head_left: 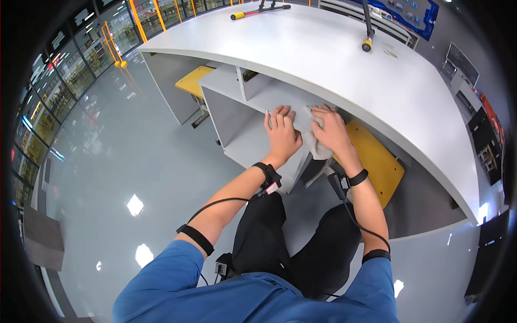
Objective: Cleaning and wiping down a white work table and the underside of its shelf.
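A light grey-white cloth (pixel 319 149) hangs over the edge of the small shelf in the white desk (pixel 344 59), bunched under my right hand (pixel 331 131). The fingers of that hand are bent around the cloth. Beside it, my left hand (pixel 283 134) rests at the front of the shelf board (pixel 272 99), its fingers apart and with nothing seen in them. Below both hands is the lower compartment (pixel 250 141) of the shelf unit. Part of the cloth is hidden behind my right fingers.
Yellow-seated stools stand under the desk, one to the right (pixel 377 161) and one to the left (pixel 194 81). A dark object (pixel 249 75) lies in the upper compartment. Black and red rods with yellow ends (pixel 259 12) stand on the desktop. Straps and cables run along my arms.
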Motion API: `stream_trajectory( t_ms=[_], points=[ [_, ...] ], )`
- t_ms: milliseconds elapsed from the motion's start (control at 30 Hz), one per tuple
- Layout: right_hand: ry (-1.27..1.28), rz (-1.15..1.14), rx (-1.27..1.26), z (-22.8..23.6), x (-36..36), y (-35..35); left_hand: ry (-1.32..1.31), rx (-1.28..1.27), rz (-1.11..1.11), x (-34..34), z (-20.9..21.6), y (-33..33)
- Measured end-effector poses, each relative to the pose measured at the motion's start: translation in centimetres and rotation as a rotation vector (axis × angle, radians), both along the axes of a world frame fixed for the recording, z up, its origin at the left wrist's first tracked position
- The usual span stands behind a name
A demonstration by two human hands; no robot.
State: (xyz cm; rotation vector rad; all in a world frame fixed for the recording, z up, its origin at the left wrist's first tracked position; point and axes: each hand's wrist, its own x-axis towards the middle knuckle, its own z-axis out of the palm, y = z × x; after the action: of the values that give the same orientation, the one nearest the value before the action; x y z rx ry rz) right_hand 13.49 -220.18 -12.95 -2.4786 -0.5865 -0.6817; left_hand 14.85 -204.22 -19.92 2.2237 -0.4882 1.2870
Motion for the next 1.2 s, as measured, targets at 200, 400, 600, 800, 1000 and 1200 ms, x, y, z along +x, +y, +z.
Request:
stream_trajectory(
  t_ms=[200,400,600,800,1000,1200],
  points=[
    [0.270,0.041,0.184,-2.6,6.8,-1.8,0.002,0.082,0.047,-0.8,-0.7,1.4],
    [-0.512,-0.407,-0.156,-10.4,15.7,-12.7,-0.001,0.020,0.001,-0.2,-0.9,-0.5],
    [-0.543,-0.491,-0.054,-11.4,17.1,-17.6,-0.022,-0.015,-0.035,-0.1,0.1,-1.8],
    [0.333,-0.239,-0.226,-4.5,12.9,-2.1,0.001,0.005,0.050,0.9,-2.6,1.6],
    [0.080,-0.226,-0.363,-1.9,10.7,0.9,-0.127,0.004,0.023,2.0,-3.2,0.5],
    [-0.519,-0.397,0.091,-9.5,16.2,-6.2,-0.099,0.067,-0.011,1.8,-2.6,-0.2]
  ],
)
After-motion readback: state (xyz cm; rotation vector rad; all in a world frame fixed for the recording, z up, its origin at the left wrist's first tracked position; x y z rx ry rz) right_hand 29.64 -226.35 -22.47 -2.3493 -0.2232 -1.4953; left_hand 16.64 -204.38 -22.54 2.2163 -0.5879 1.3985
